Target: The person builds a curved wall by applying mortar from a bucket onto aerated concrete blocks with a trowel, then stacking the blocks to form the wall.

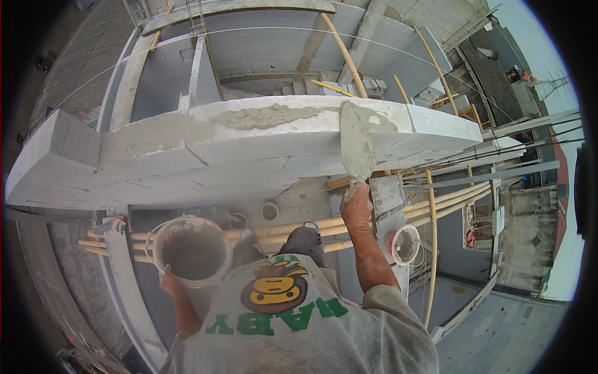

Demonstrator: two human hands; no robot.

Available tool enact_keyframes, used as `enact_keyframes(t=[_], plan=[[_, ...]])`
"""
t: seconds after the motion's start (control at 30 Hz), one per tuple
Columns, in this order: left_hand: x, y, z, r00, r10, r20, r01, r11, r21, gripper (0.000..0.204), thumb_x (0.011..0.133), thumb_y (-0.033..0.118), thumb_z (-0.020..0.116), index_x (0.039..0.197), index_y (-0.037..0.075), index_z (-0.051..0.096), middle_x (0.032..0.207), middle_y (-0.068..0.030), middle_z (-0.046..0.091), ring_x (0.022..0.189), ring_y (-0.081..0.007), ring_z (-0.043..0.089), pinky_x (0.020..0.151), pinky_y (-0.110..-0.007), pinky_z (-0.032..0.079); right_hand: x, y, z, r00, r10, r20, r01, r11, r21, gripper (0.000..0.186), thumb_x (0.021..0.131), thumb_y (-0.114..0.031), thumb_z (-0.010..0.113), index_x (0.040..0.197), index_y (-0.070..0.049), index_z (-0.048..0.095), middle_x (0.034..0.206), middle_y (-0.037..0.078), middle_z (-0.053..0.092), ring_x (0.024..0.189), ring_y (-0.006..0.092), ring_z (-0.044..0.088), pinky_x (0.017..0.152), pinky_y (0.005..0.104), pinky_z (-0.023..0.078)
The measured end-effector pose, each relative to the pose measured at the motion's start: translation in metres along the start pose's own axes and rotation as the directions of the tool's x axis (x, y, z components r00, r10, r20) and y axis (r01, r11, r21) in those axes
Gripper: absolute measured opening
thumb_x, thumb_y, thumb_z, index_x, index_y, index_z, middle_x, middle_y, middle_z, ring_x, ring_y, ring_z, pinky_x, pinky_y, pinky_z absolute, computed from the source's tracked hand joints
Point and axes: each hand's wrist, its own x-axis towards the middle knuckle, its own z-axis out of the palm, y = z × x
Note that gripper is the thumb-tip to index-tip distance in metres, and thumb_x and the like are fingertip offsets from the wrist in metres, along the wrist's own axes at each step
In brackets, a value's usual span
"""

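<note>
The right hand [357, 209] grips the trowel [357, 146], its blade over the white block wall [280, 149]. The left hand [169, 280] holds the bucket [228, 255] by its side. Best to keep the blade nearly flat, push softly, and spread the grey mortar [268, 117] evenly.

A grey shirt [261, 358] bears a brown-yellow cartoon [274, 294] and green lettering [294, 318].
</note>
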Motion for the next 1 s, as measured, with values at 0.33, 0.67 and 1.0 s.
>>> enact_keyframes(t=[0.33,0.67,1.0], plan=[[0.053,-0.011,-0.022,0.986,0.145,0.079,-0.151,0.985,0.079,0.039,0.084,0.016,0.062,0.112,-0.012,0.059,0.101,-0.015,0.064,0.087,-0.0224,0.063,0.077,-0.034,0.049,-0.017,0.01,-0.106,0.978,-0.138,-0.155,0.169,0.962,0.214,0.037,0.079,-0.019,0.065,0.104,0.004,0.053,0.097,0.024,0.058,0.086,0.0459,0.056,0.077,0.0487,0.046],[0.03,0.002,-0.032,0.996,0.022,-0.089,-0.035,0.988,-0.151,0.04,0.085,0.013,0.062,0.117,-0.01,0.056,0.103,-0.0144,0.062,0.088,-0.0233,0.062,0.077,-0.035,0.049,0.091,-0.002,-0.189,0.678,0.242,0.694,-0.67,0.593,0.447,0.043,0.077,-0.026,0.069,0.1,0.006,0.053,0.075,0.013,0.057,0.049,0.0222,0.057,0.039,0.0339,0.046],[0.083,-0.016,-0.047,0.986,-0.117,-0.12,0.096,0.982,-0.166,0.04,0.084,0.01,0.061,0.118,-0.01,0.056,0.105,-0.0158,0.062,0.088,-0.0255,0.062,0.076,-0.036,0.05,0.048,-0.222,-0.182,0.653,0.166,0.739,-0.66,0.604,0.447,0.039,0.081,-0.03,0.067,0.094,0.005,0.054,0.075,0.012,0.057,0.05,0.0207,0.056,0.042,0.0324,0.048]])
